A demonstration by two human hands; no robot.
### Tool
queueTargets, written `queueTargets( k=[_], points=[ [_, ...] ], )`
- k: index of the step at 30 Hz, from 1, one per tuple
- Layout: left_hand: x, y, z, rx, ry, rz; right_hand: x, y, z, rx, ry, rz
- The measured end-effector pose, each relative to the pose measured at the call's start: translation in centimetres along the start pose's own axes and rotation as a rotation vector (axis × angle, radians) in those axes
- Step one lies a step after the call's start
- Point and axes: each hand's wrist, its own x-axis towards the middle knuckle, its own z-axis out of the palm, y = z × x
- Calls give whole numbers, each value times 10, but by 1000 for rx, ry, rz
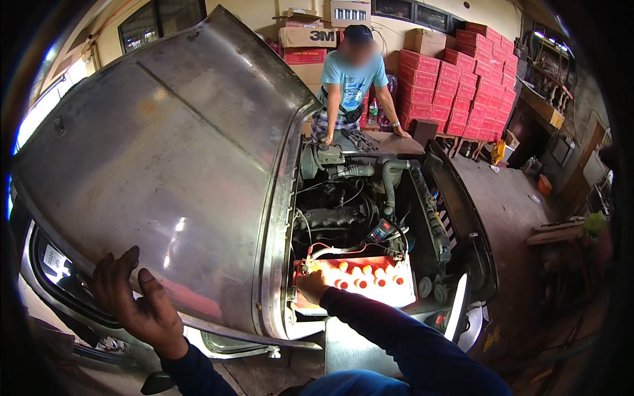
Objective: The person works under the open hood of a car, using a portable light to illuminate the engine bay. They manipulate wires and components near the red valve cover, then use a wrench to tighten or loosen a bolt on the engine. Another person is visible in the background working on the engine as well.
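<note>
Hood [152, 152], quantity one: raised, bare grey metal, extending beyond and above the left hand [139, 303]. Red boxes [456, 79], quantity many, not fully countable: stacked along the wall, well beyond the right hand [312, 285] and to its right. Co-worker [353, 79], quantity one: light blue T-shirt, dark cap; stands on the far side of the vehicle from the right hand, two arms propped on its edge. Engine [337, 216], quantity one: exposed, directly beyond the right hand. Battery [396, 296], quantity one: red-topped, brightly lit, seated at the near side of the engine bay; its left end lies under the right hand, the remainder extends to the right of that hand.

Operator hands, quantity two. Left: raised near the lower hood edge, thumb and fingers spread apart and slightly bent; contact with the hood cannot be determined. Right: lowered at the battery's left end, fingers curled in; fingertips hidden, so whether they pinch anything cannot be determined.

Dark rectangular device [381, 231], quantity one: beyond the right hand and to its right. Red wire [356, 248], at least one: just beyond the right hand. Filler caps [360, 284], two rows: right of the right hand; glare prevents an exact count.
</note>
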Motion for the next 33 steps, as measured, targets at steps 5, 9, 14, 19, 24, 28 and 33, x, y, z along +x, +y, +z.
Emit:
queueTargets(
  k=[5,9,14,19,24,28,33],
  points=[
    [0,3,-2,-2,-8,-41,1,3,0,-21,37,-9],
    [0,3,-1,-10,-7,-38,4,6,10,-139,-72,-117],
    [0,1,-1,-5,0,-7,7,2,13,-29,71,-83],
    [0,2,0,22,18,6,14,0,9,-15,17,-39],
    [0,1,1,0,31,14,15,2,10,-12,-21,-84],
    [-1,0,1,31,25,33,4,7,13,41,40,-142],
    [0,-1,1,16,20,26,-3,23,10,186,54,-250]
  ],
)
